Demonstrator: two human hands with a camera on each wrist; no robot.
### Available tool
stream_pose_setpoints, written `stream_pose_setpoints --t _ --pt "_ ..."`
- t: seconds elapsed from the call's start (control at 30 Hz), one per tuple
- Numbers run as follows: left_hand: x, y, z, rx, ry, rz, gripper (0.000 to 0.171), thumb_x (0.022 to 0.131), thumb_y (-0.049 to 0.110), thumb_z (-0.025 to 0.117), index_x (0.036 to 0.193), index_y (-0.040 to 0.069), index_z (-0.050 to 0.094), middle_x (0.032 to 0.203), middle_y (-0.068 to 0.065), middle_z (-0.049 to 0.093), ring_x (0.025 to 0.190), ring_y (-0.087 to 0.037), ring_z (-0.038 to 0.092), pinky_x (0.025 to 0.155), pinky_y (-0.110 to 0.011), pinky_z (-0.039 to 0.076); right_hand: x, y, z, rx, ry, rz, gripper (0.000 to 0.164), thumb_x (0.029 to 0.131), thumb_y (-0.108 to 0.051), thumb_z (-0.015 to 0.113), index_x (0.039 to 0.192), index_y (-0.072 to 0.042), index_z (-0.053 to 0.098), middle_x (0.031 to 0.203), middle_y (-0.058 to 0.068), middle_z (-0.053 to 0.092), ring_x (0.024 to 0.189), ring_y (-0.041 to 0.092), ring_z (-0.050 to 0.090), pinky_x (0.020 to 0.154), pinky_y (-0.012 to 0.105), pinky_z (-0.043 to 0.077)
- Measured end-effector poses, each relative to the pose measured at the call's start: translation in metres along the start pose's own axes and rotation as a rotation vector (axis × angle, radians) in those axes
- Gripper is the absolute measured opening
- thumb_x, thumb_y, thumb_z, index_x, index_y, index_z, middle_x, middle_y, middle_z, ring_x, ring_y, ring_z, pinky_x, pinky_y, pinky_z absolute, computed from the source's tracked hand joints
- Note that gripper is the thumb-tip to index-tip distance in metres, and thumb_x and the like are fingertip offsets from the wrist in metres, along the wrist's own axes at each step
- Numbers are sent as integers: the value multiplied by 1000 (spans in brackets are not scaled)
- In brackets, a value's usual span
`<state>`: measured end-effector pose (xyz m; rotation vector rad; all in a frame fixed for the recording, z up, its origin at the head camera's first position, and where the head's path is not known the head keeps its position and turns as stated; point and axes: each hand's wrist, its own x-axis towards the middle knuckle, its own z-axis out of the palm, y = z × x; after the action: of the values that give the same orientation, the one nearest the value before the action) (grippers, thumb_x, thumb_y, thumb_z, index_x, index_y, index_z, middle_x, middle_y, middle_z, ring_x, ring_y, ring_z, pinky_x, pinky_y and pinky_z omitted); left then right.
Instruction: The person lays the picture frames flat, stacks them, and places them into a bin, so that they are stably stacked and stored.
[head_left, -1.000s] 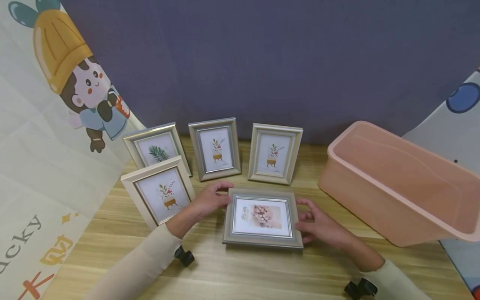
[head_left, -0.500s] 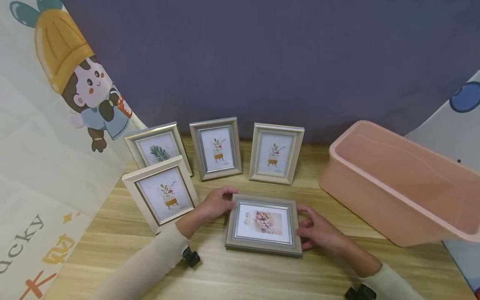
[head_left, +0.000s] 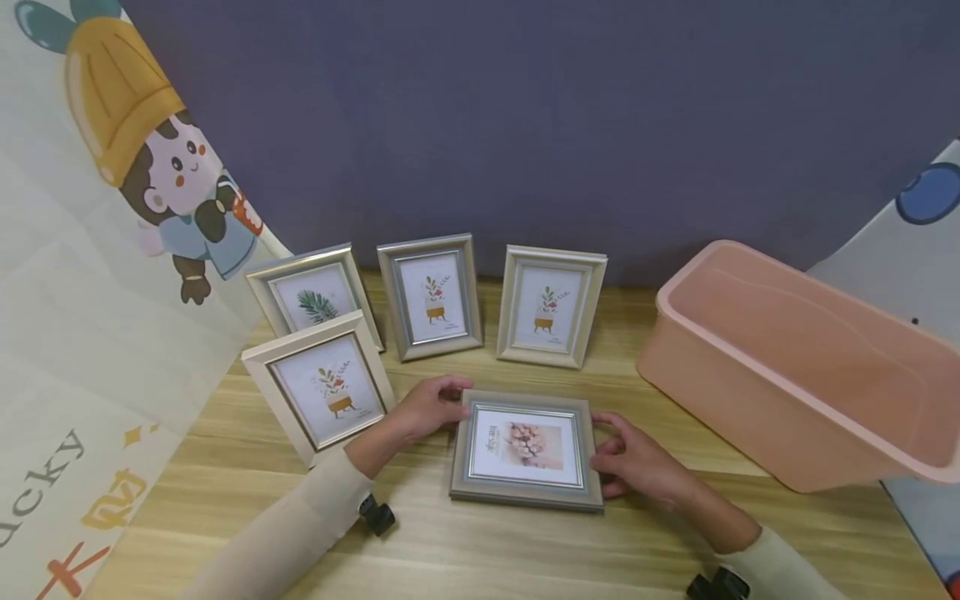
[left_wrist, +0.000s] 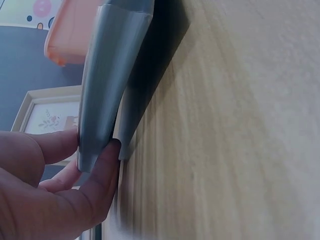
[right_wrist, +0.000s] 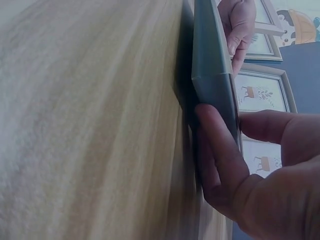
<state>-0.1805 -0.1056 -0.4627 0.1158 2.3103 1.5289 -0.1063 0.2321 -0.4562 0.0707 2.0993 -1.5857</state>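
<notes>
A grey-silver picture frame (head_left: 527,450) with a flower picture lies face up and sideways between my two hands. On its left edge my left hand (head_left: 423,410) pinches it, with fingers on the face and underside in the left wrist view. My right hand (head_left: 637,458) grips the opposite edge, and the right wrist view shows fingertips (right_wrist: 212,117) beneath the frame. Both wrist views show a dark gap under the frame, so it is held slightly off the wooden table (head_left: 465,558). Its back is hidden.
Behind stand a grey frame (head_left: 432,337), a pale frame (head_left: 551,354) and a frame with a green sprig (head_left: 318,304). A cream frame (head_left: 330,400) stands left, near my left forearm. A pink bin (head_left: 720,400) occupies the right side.
The held frame has come slightly towards me and lower, both hands moving with it. Over the last half second it has hardly shifted. The standing frames and bin stay in place.
</notes>
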Motion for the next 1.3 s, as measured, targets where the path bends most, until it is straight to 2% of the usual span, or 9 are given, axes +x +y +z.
stream_pose_setpoints --t 0.13,0.33,0.6,0.93,1.13,1.3 --pt "0 0 0 7 7 -9 44 87 3 77 129 5 67 126 -18 65 112 -26 64 94 -35 58 -1 0 0 12 -12 -6 77 91 6 65 156 -1 23 103 20 58 81 24 65 65 45 64" --pt "0 3 0 21 21 -26 43 86 4 78 128 10 70 125 -14 66 104 -22 65 87 -31 59 -1 0 -1 38 -46 -19 80 90 6 64 157 1 21 98 16 59 79 23 63 65 43 64" --pt "0 3 1 44 47 -41 43 84 5 80 127 10 71 121 -12 72 94 -16 67 80 -25 57 1 3 0 50 -39 -18 80 88 7 64 156 -1 21 93 12 57 76 21 60 64 43 64" --pt "-1 3 2 140 53 -3 44 86 11 80 128 13 70 127 -10 71 110 -22 68 99 -41 56 2 3 0 40 -40 3 81 89 7 63 157 -1 20 94 12 58 74 21 63 63 41 64" --pt "-3 7 3 159 67 -10 44 84 9 81 126 11 71 132 -10 69 115 -25 65 109 -47 49 3 3 -1 34 -59 0 81 90 8 63 158 -2 19 94 13 58 74 22 62 63 42 64" --pt "-1 7 2 154 56 -18 46 83 9 81 127 12 70 132 -11 68 113 -24 65 105 -46 51 3 3 -4 15 -76 1 82 91 5 64 158 -1 18 97 15 59 78 23 63 65 42 64"
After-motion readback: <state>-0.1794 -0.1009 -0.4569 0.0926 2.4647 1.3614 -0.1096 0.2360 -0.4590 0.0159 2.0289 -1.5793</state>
